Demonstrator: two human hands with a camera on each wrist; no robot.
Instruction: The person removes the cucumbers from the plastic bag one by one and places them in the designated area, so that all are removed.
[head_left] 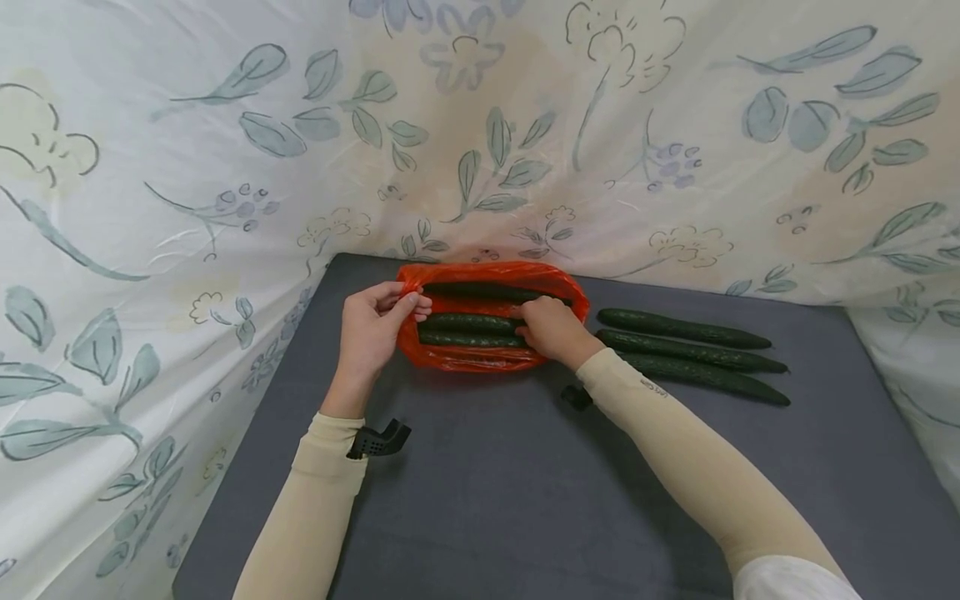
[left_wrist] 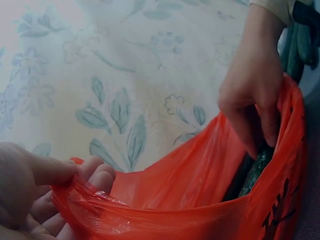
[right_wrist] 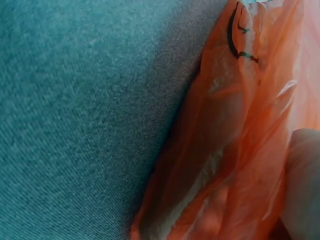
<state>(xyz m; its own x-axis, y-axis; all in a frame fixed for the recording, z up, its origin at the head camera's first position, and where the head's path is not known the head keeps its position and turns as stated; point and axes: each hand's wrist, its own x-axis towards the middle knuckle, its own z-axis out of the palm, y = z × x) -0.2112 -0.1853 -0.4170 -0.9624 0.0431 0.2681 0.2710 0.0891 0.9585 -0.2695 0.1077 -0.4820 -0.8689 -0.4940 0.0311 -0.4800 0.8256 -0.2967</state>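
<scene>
Right sleeve (head_left: 697, 450): pale, nearest the camera, crossing in from the worktop's near-right side and covering part of one loose cucumber.
Left hand (head_left: 378, 321): thumb and fingers pinch the rim of the bag at its left end.
Right hand (head_left: 557, 329): reaches into the bag, grasping the middle cucumber near its right end, as far as the visible fingers show.
Red plastic bag (head_left: 465, 360): on the worktop (head_left: 465, 492) just inside its far edge, closer to the far-left corner than to the far-right one. Probably very light, limp and rather slippery, easily torn by a hard tug; best held by a gathered fold of rim.
Cucumbers in the bag: a back cucumber (head_left: 480, 292) along the far wall, a middle cucumber (head_left: 468, 323) and a front cucumber (head_left: 468, 339) side by side. Each should be firm, moderately heavy for its girth and apt to snap if bent; the bumpy skin should give fair grip. Mid-length suits lifting, an end suits sliding.
Loose cucumbers: upper (head_left: 682, 327), centre (head_left: 697, 351) and lower (head_left: 712, 380), side by side right of the bag, towards the far-right corner.
Right fingertips: partly lost among plastic and cucumber; their exact hold is unclear.
Bag's depths: folds could hide more than the three cucumbers visible.
Black lettering (left_wrist: 275, 209): creased and cut off, unreadable.
Right wrist view: blurred plastic and a sliver of hand; the grip lies out of frame.
</scene>
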